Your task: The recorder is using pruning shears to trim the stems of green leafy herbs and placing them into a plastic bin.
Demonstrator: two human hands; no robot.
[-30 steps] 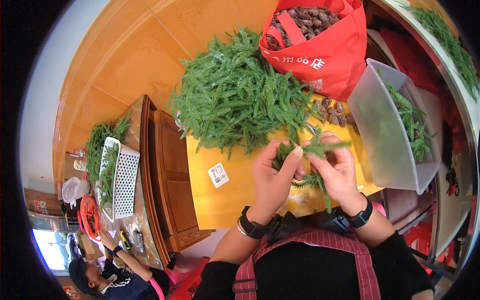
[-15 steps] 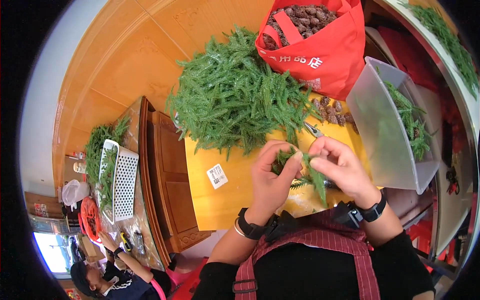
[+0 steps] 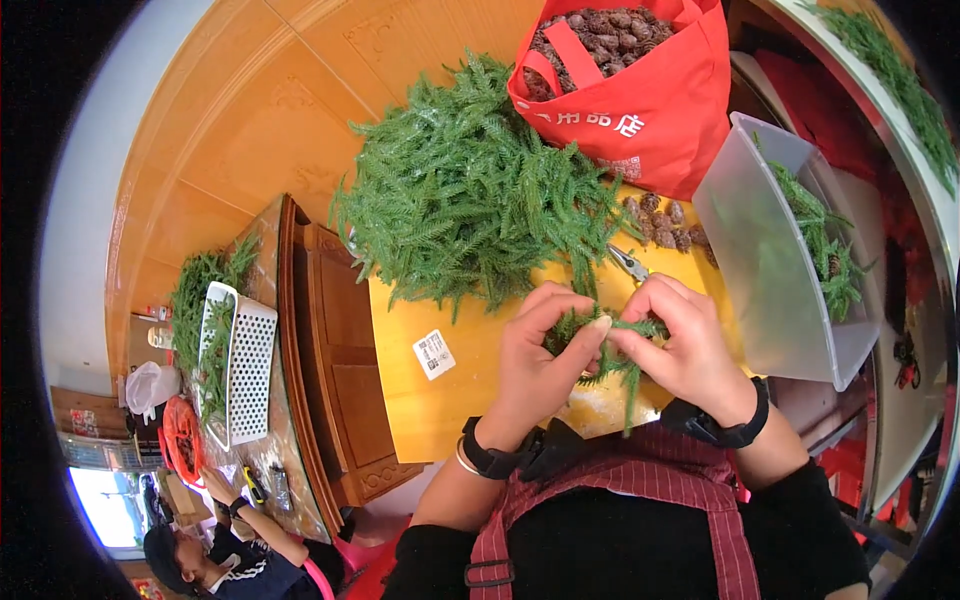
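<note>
Above the near edge of a yellow tabletop (image 3: 408,405), we see both bare hands closed on one artificial pine sprig (image 3: 630,382). The left hand (image 3: 550,350) pinches it between thumb and curled fingers, and the right hand (image 3: 685,345) grips it just beside, thumb near thumb, with one green tip hanging below them. The fingers hide the spot where they meet, so we cannot tell exactly how the stems cross there. Just beyond the right hand we find pliers (image 3: 629,264) lying on the tabletop, their handles partly out of our sight. A large heap of pine sprigs (image 3: 470,200) covers the far left part, with a white label (image 3: 434,354) in front of it. Behind the pliers we notice loose pine cones (image 3: 664,226), near a red tote bag (image 3: 640,130) filled with more cones. To the right we have a translucent plastic bin (image 3: 755,265) with some greenery (image 3: 825,245) inside. Well apart on the left, a co-worker's hand (image 3: 217,486) is at a red container (image 3: 181,438), near a white perforated basket (image 3: 252,365); we cannot tell whether it holds anything.
</note>
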